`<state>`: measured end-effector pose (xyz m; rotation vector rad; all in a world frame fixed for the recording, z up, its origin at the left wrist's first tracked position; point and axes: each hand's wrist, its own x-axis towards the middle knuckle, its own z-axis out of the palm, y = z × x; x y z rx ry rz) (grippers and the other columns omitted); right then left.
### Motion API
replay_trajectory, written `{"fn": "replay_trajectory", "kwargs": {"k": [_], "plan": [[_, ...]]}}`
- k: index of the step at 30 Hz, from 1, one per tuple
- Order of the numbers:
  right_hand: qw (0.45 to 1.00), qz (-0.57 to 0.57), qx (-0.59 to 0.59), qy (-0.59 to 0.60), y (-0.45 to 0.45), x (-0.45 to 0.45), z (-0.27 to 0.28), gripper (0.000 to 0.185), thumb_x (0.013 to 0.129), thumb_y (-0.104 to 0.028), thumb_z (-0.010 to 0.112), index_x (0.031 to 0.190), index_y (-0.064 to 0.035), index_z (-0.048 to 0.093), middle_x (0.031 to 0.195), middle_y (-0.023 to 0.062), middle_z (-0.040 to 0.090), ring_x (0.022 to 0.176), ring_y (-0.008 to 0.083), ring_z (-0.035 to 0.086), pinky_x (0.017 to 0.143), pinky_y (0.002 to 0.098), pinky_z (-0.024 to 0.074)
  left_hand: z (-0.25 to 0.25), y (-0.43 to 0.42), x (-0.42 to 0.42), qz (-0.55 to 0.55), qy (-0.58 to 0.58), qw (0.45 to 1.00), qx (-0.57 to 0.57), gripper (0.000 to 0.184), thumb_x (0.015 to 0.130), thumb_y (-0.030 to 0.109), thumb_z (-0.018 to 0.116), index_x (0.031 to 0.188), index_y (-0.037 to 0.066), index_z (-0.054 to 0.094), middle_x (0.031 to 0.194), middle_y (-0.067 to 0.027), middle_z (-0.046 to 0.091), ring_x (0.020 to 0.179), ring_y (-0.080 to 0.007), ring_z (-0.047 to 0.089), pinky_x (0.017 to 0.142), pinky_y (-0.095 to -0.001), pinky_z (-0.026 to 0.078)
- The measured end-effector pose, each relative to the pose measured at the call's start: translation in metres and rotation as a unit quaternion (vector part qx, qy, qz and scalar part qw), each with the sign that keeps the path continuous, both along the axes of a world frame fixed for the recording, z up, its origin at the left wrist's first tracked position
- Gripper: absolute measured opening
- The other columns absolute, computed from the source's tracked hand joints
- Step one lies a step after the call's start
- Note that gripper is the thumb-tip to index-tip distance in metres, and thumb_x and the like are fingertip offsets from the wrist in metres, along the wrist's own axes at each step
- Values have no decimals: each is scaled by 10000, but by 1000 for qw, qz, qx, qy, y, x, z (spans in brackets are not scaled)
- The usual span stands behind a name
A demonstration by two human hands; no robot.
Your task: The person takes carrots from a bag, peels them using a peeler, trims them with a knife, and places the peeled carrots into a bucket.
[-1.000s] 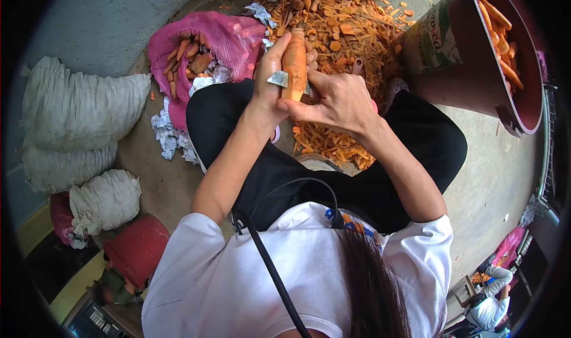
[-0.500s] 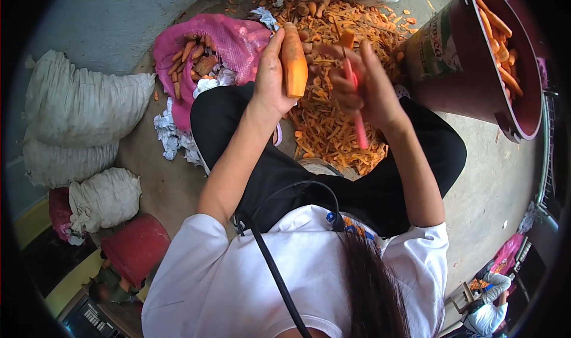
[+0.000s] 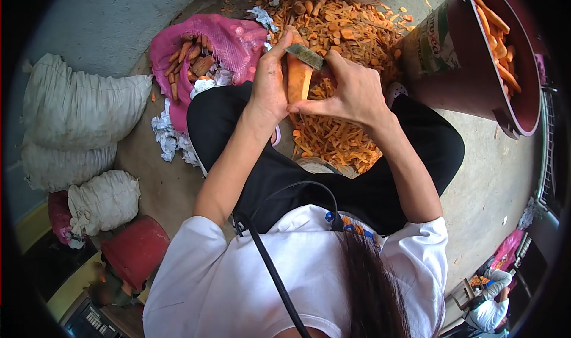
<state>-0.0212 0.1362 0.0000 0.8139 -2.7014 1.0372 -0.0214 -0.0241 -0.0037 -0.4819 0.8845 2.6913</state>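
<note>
Lying across the far half of the carrot (image 3: 299,83), the blade of a knife (image 3: 306,57) sits close to both thumbs, and trouble seems likeliest there. The left hand (image 3: 270,88) cups the carrot from its left side, thumb laid along it with the tip near the blade; the other fingers are mostly hidden behind the carrot, so I cannot tell how firmly they press. The right hand (image 3: 357,94) has the knife, a finger bent by the blade's right end and the thumb stretched across to the carrot's near end. How its remaining fingers wrap the handle does not show. If the blade is drawn nearer and skids on a slick patch, it could run into that right thumb, since the thumb stands in its path; too steep an angle might make it bite deep instead. A loose left hold could let the carrot twist under pressure, turning the edge toward the left thumb. Held in the air with no board beneath, the carrot could also drop onto the heap of shavings (image 3: 342,138) or the black trousers (image 3: 431,144). The pink sack (image 3: 241,37) of darker carrots (image 3: 205,64) at far left and the maroon bucket (image 3: 470,76) of bright carrots (image 3: 508,76) at far right stand apart from both hands, so a knock there looks unlikely.
</note>
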Motion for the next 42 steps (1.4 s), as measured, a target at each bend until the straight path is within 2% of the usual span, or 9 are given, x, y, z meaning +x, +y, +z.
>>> {"fn": "replay_trajectory", "kwargs": {"k": [10, 24, 26, 29, 31, 34, 37, 40, 42], "plan": [[1000, 8, 14, 11, -4, -1, -14, 797, 535, -834, 619, 656, -56, 496, 483, 70, 525, 410, 233, 568, 402, 338, 451, -9, -7, -1, 3, -8, 1000, -7, 261, 922, 315, 555, 1022, 74, 568, 887, -51, 613, 791, -176, 623, 700, -342, 540], [988, 133, -18, 75, -13, 18, -20, 541, 821, -615, 537, 627, -110, 509, 492, 36, 526, 403, 213, 543, 371, 338, 405, -23, -22, -7, -19, -14, 999, 35, 295, 916, 351, 560, 1015, 73, 541, 852, -74, 581, 701, -196, 576, 641, -334, 498], [984, 140, -81, -77, -8, 23, -12, 521, 825, -595, 562, 695, -91, 576, 521, 47, 516, 431, 212, 539, 429, 338, 426, -23, -26, -6, -8, -15, 1000, 12, 335, 929, 358, 528, 1051, 46, 532, 869, -94, 576, 708, -212, 564, 678, -342, 490], [893, 64, -311, -320, 1, 13, -17, 462, 901, -529, 508, 1074, -123, 644, 599, -16, 449, 493, 88, 441, 443, 281, 387, -13, -24, -7, 8, 18, 1000, 22, 369, 950, 358, 482, 1106, 26, 521, 870, -91, 571, 721, -201, 554, 710, -340, 483], [715, 84, -436, -540, 24, -7, 6, 544, 923, -561, 427, 1275, -155, 514, 667, -40, 423, 492, 50, 371, 413, 225, 321, -14, -23, -8, 27, 0, 999, 42, 393, 965, 351, 448, 1148, 9, 507, 882, -89, 569, 750, -197, 555, 731, -336, 479], [569, 15, -614, -546, 23, -12, 20, 687, 904, -576, 448, 1382, -94, 342, 718, -37, 396, 499, 23, 328, 396, 192, 278, -17, -26, -8, 3, 52, 998, 47, 381, 964, 333, 455, 1153, 6, 505, 919, -81, 563, 809, -188, 548, 745, -337, 470], [736, 4, -420, -531, 18, -14, 7, 692, 870, -549, 536, 1356, -81, 384, 726, -19, 414, 530, 36, 373, 428, 199, 316, -23, -24, -9, 24, 49, 997, 57, 379, 965, 326, 454, 1171, 10, 491, 942, -75, 555, 854, -184, 539, 764, -341, 463], [914, -8, -286, -290, -14, 12, -18, 715, 797, -503, 674, 1216, 41, 475, 755, -9, 472, 614, 78, 462, 527, 217, 391, -17, -15, -1, 31, 29, 997, 69, 369, 965, 334, 441, 1185, 40, 477, 1031, -91, 555, 960, -215, 553, 852, -371, 465], [929, -35, -287, -230, -23, 17, -23, 690, 783, -478, 705, 1174, 51, 496, 719, -21, 472, 597, 69, 450, 509, 215, 378, -16, -17, -2, -49, 96, 983, 151, 354, 952, 348, 449, 1161, 67, 498, 1097, -103, 551, 1053, -242, 537, 959, -412, 419]]}}
